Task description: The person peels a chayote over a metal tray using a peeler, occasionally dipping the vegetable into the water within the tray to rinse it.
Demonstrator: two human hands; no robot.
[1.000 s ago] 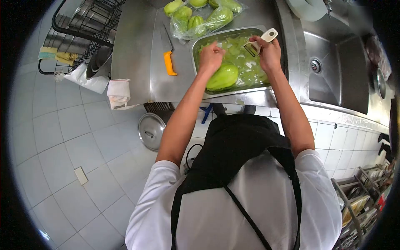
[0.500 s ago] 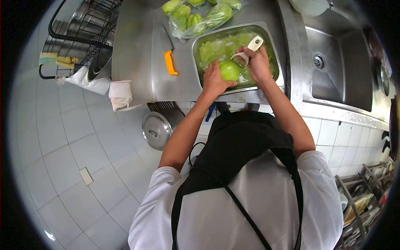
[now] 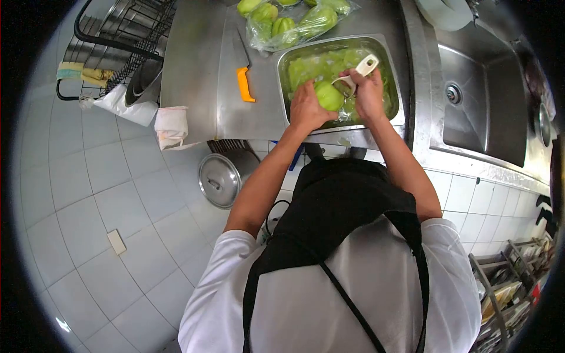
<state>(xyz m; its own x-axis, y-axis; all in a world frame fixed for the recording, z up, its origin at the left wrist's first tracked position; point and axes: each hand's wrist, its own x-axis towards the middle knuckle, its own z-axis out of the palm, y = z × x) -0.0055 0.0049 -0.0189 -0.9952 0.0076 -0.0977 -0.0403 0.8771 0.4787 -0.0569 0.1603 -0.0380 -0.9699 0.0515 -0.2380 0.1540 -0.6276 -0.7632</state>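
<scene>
My left hand [image 3: 308,108] is closed around a pale green chayote [image 3: 329,96], holding it over a rectangular metal pan [image 3: 281,76]. In my right hand [image 3: 369,97] is a white-handled peeler [image 3: 367,65]; its head lies against or very near the right side of the chayote. Inside the pan, pale green pieces [image 3: 306,69] lie in what looks like water. Part of the peeler's grip is hidden by my fingers. More whole chayotes [image 3: 318,21] are in a clear plastic bag behind the pan.
An orange-handled knife [image 3: 245,83] lies on the steel counter [image 3: 197,76] left of the pan. To the right is a metal sink [image 3: 471,100]. A wire rack [image 3: 132,56] stands at the far left, and a lidded pot [image 3: 219,180] sits below the counter.
The peeler's head has shifted slightly on the chayote's right side, and the chayote looks a little turned in my left hand. The whole view has moved slightly.
</scene>
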